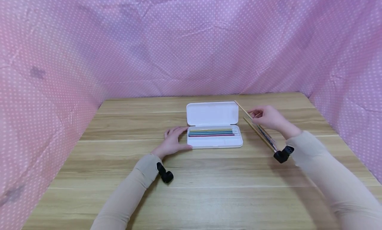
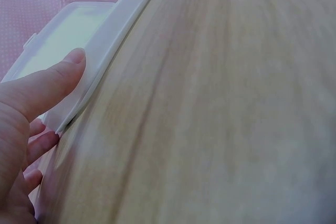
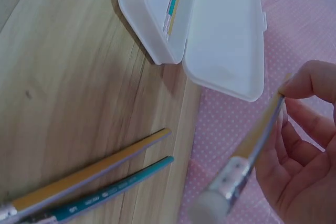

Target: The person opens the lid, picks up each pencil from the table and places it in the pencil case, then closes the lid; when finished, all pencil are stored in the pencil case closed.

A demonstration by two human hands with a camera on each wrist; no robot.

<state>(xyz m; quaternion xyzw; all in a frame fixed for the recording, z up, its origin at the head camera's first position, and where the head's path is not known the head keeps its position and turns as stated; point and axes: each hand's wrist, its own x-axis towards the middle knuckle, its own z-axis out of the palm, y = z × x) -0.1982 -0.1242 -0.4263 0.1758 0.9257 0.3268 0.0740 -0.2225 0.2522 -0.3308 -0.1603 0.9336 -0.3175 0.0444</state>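
A white pencil case (image 1: 216,143) lies with its lid (image 1: 212,114) raised back, and several yellow, teal and red pencils (image 1: 211,133) rest side by side inside. My left hand (image 1: 173,140) grips the case's left end, its thumb (image 2: 63,77) against the front wall and its fingers round by the back corner. To the right of the case, my right hand (image 1: 267,117) pinches a yellow pencil (image 3: 257,135) above the table. In the right wrist view, the pencil's metal band and white eraser end point toward the camera.
Beneath my right hand, a yellow pencil (image 3: 89,177) and a teal pencil (image 3: 115,187) lie on the wooden table (image 1: 209,193), with more pencils partly hidden alongside. A pink dotted cloth (image 1: 191,47) hangs behind the table and on both sides.
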